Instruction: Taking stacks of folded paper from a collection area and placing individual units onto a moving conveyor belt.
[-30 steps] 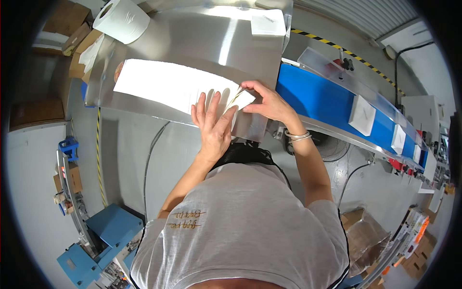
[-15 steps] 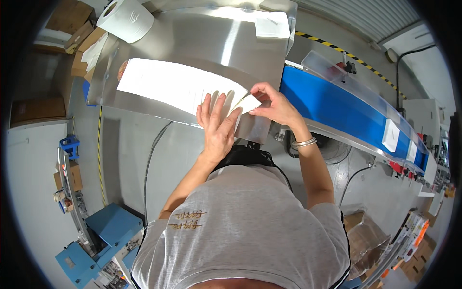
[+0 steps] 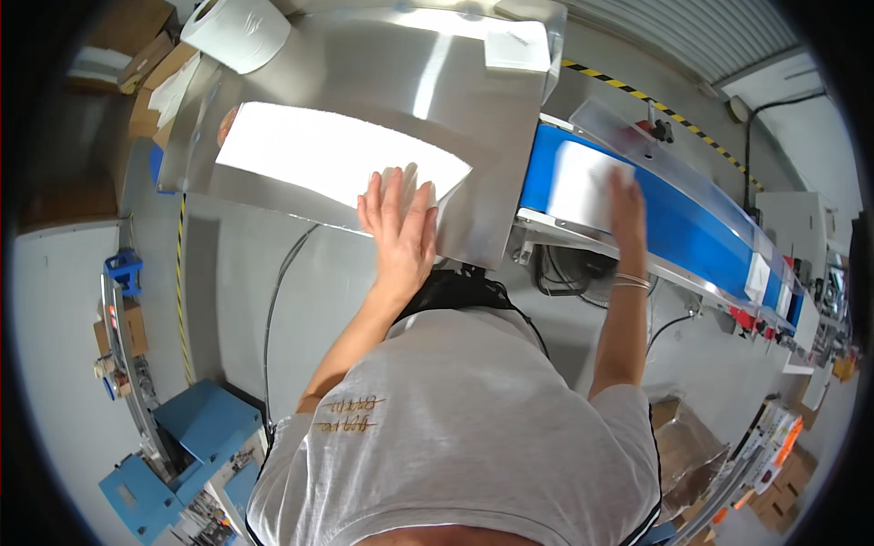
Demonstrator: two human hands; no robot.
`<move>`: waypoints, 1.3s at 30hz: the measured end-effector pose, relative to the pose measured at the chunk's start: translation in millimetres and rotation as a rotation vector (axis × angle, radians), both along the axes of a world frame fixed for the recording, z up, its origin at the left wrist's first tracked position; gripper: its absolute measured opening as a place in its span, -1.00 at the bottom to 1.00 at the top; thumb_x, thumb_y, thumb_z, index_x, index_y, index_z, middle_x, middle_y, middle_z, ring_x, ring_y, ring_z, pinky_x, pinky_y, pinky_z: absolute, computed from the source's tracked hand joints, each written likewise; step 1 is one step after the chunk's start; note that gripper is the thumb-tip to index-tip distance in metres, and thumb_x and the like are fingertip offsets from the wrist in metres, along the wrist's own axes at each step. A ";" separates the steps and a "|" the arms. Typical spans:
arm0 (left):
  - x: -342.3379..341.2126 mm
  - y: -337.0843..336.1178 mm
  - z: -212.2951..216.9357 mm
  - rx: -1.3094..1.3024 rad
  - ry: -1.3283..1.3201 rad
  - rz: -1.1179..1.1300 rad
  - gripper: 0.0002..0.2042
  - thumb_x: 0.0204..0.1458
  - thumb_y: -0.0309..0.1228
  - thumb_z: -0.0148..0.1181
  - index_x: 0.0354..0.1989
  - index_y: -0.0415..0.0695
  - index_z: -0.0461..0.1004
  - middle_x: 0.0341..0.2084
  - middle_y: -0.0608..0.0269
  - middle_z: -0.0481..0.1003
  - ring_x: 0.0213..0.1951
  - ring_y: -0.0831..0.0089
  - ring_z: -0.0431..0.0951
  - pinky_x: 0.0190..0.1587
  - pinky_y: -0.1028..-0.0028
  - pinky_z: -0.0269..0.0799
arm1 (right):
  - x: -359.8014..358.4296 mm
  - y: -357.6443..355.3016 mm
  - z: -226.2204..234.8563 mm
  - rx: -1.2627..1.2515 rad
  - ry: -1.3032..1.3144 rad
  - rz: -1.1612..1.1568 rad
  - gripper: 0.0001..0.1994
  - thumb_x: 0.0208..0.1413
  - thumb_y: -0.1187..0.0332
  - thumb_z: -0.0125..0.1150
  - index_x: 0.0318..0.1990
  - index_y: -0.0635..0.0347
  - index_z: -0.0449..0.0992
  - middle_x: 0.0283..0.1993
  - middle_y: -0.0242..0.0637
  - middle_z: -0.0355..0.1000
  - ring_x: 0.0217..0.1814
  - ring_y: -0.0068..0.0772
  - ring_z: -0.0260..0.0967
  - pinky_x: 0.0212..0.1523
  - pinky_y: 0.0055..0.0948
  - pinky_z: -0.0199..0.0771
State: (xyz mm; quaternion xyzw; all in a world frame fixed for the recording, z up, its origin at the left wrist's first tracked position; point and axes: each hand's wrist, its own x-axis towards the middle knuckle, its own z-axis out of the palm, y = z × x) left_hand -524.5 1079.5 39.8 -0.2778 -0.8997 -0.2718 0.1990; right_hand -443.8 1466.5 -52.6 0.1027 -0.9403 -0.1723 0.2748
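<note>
My left hand (image 3: 398,232) lies flat, fingers stretched, on the near right part of a long curved row of white paper sheets (image 3: 309,150). This row spreads across the metal table, and its sheets look overlapped. To the right, my right hand (image 3: 628,214), smeared by motion, is at the right edge of a white, roughly square sheet (image 3: 583,187) over the near end of the blue conveyor belt (image 3: 678,223). The fingers seem closed on that edge; whether the sheet touches the belt I cannot tell.
A steel table (image 3: 364,64) carries a large white roll (image 3: 237,36) at its far left and a white pad (image 3: 516,45) at its far right. More white pieces (image 3: 757,278) lie farther along the belt, beside a clear guard (image 3: 628,136). Cardboard boxes (image 3: 164,96) stand left.
My right hand has moved right from the end of the paper row to the belt with a white sheet. The left hand stays on the row. Pieces on the belt have shifted farther along.
</note>
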 end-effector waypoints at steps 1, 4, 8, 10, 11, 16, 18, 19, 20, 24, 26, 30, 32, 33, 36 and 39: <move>-0.6 -0.1 -2.3 0.008 0.014 -0.013 -0.63 0.04 -0.51 0.20 0.07 -0.05 0.47 0.27 0.02 0.17 0.33 -0.10 0.03 0.26 -0.16 -0.13 | 6.3 9.2 20.4 -0.690 -0.129 -0.492 -0.55 0.23 0.11 0.08 0.06 0.35 0.35 -0.01 -0.09 0.45 -0.02 -0.25 0.40 0.02 -0.26 0.40; -0.6 -0.9 -6.8 0.027 0.047 -0.016 -0.60 0.01 -0.53 0.23 0.08 -0.02 0.47 0.25 0.04 0.21 0.33 -0.09 0.05 0.26 -0.16 -0.13 | 29.2 22.2 34.2 -0.944 -0.025 -1.172 -0.47 0.08 0.08 0.25 0.10 0.26 0.37 0.06 -0.02 0.43 0.08 -0.02 0.38 0.03 -0.16 0.41; 0.7 -1.3 -8.7 0.041 0.062 -0.048 -0.63 -0.02 -0.52 0.26 0.01 0.04 0.53 0.24 0.09 0.24 0.34 -0.06 0.04 0.29 -0.13 -0.17 | 12.7 -23.5 67.4 -0.759 -0.002 -0.441 -0.40 -0.16 0.22 0.46 0.07 0.21 0.40 -0.02 -0.08 0.44 0.04 -0.02 0.38 0.05 -0.18 0.38; 1.3 -4.3 -8.2 0.042 0.063 -0.066 -0.67 -0.02 -0.51 0.26 -0.03 0.07 0.57 0.25 0.10 0.25 0.34 -0.06 0.04 0.30 -0.12 -0.20 | -24.0 -88.7 85.5 -1.140 -0.281 0.087 -0.39 -0.13 0.36 0.46 0.14 0.06 0.37 0.12 -0.22 0.35 0.10 -0.25 0.34 0.07 -0.34 0.39; 0.6 -4.8 -7.0 0.053 0.038 -0.079 -0.69 -0.03 -0.50 0.25 -0.08 0.09 0.58 0.27 0.12 0.22 0.35 -0.06 0.00 0.31 -0.10 -0.28 | -40.8 -115.4 92.3 -1.227 -0.528 0.142 -0.35 -0.13 0.34 0.46 0.18 0.03 0.33 0.17 -0.21 0.30 0.19 -0.24 0.27 0.13 -0.33 0.35; -5.3 -0.5 7.6 0.037 -0.016 -0.073 -0.71 0.04 -0.26 0.23 -0.05 0.03 0.57 0.33 -0.02 0.08 0.38 -0.09 -0.08 0.32 -0.09 -0.28 | -79.9 -160.5 63.2 -1.315 -0.549 0.412 -0.60 0.04 0.37 0.34 0.01 0.17 0.35 0.12 -0.27 0.33 -0.03 -0.51 0.36 -0.09 -0.48 0.40; -12.6 -8.1 -0.8 0.055 -0.004 -0.029 -0.64 0.07 -0.24 0.20 0.04 -0.05 0.52 0.33 -0.04 0.07 0.38 -0.10 -0.09 0.32 -0.09 -0.22 | -66.8 -137.9 37.3 -1.765 -0.673 0.120 -0.72 0.16 0.36 0.24 -0.03 0.20 0.37 -0.05 -0.38 0.42 -0.26 -0.70 0.32 -0.28 -0.61 0.38; -15.1 -10.6 -1.0 0.091 0.002 0.001 -0.63 0.08 -0.28 0.19 0.07 -0.08 0.49 0.31 -0.01 0.12 0.37 -0.08 -0.04 0.31 -0.07 -0.19 | -61.6 -137.8 49.8 -1.953 -0.421 0.078 -0.69 0.17 0.16 0.25 -0.15 0.20 0.39 -0.43 -0.51 0.30 -0.44 -0.72 0.15 -0.47 -0.57 0.25; -16.3 -13.5 -2.3 0.093 -0.003 0.006 -0.63 0.08 -0.28 0.19 0.07 -0.08 0.49 0.31 -0.01 0.12 0.37 -0.08 -0.04 0.31 -0.07 -0.19 | -52.4 -111.7 44.7 -1.804 -0.411 -0.197 -0.73 0.19 0.16 0.21 -0.18 0.19 0.42 -0.46 -0.49 0.24 -0.46 -0.67 0.07 -0.50 -0.54 0.17; -17.1 -13.9 -3.4 0.009 0.010 0.018 -0.64 0.05 -0.43 0.21 0.07 -0.04 0.48 0.27 0.04 0.18 0.34 -0.04 0.04 0.30 -0.11 -0.17 | -11.9 -9.2 12.5 -1.415 -0.082 -0.653 -0.60 0.15 0.05 0.20 -0.17 0.28 0.50 -0.40 -0.22 0.43 -0.38 -0.38 0.29 -0.31 -0.41 0.33; -17.3 -9.9 -3.6 0.048 0.027 -0.017 -0.64 0.00 -0.52 0.24 0.03 -0.06 0.51 0.23 0.04 0.24 0.31 -0.08 0.07 0.29 -0.12 -0.20 | 8.0 14.0 28.1 -0.946 0.031 -0.971 -0.50 0.04 0.00 0.29 -0.08 0.29 0.48 -0.27 -0.06 0.50 -0.25 -0.14 0.41 -0.17 -0.29 0.40; -15.8 -13.9 -10.0 0.066 0.036 -0.027 -0.62 -0.04 -0.54 0.26 0.02 -0.01 0.52 0.24 0.07 0.24 0.32 -0.08 0.06 0.30 -0.11 -0.22 | -11.2 -27.6 60.5 -0.841 0.021 -0.589 -0.46 -0.12 0.18 0.44 0.00 0.27 0.45 0.03 -0.02 0.43 0.02 -0.06 0.40 -0.01 -0.13 0.42; -16.7 -16.5 -14.1 0.055 0.089 -0.069 -0.63 -0.03 -0.51 0.25 0.02 0.03 0.53 0.25 0.09 0.24 0.34 -0.08 0.03 0.30 -0.12 -0.26 | -43.0 -96.2 77.7 -1.138 -0.208 0.033 -0.48 -0.08 0.33 0.42 0.09 0.13 0.42 0.07 -0.23 0.42 0.04 -0.27 0.40 0.02 -0.34 0.43; -18.6 -17.8 -13.9 0.056 0.089 -0.082 -0.63 -0.03 -0.51 0.25 0.02 0.03 0.53 0.25 0.09 0.24 0.34 -0.08 0.03 0.30 -0.12 -0.26 | -59.3 -124.2 92.4 -1.220 -0.456 0.108 -0.42 -0.11 0.37 0.44 0.14 0.03 0.39 0.12 -0.28 0.35 0.13 -0.29 0.33 0.03 -0.41 0.41; -19.1 -20.2 -9.7 -0.008 0.080 -0.148 -0.65 0.00 -0.39 0.25 0.02 0.08 0.53 0.30 0.06 0.17 0.37 -0.11 -0.05 0.31 -0.11 -0.30 | -90.6 -175.9 82.4 -1.351 -0.666 0.313 -0.53 -0.07 0.41 0.39 0.07 0.05 0.44 0.28 -0.27 0.18 0.23 -0.34 0.21 0.03 -0.42 0.38; -25.0 -18.3 0.5 0.091 -0.031 -0.077 -0.59 0.03 -0.23 0.22 0.09 0.00 0.48 0.35 -0.08 0.02 0.38 -0.14 -0.15 0.31 -0.09 -0.27 | -93.4 -169.4 64.0 -1.520 -0.713 0.268 -0.59 0.04 0.37 0.33 0.07 0.13 0.43 0.14 -0.30 0.33 0.10 -0.47 0.32 0.00 -0.44 0.41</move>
